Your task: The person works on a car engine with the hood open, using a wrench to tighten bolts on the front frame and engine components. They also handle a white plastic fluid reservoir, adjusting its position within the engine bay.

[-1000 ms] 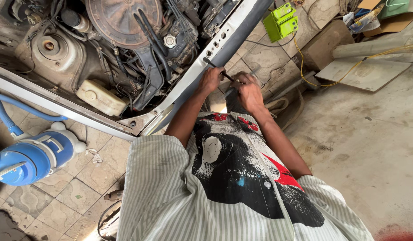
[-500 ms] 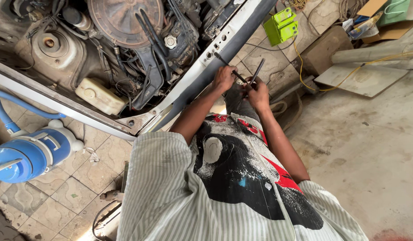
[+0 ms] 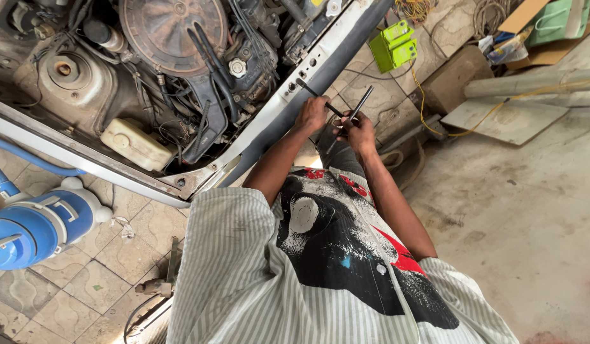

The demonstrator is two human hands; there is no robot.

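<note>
Two hands work at the car's white front panel (image 3: 288,95): left hand (image 3: 312,114) grips a dark rod (image 3: 317,95), right hand (image 3: 359,130) another (image 3: 360,103); keeping both steady seems wise.

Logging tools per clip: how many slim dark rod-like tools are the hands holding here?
2. One dark rod runs up-left from the left hand toward the car's white front panel. The other rod angles up-right from the right hand. Their lower ends are hidden.
</note>
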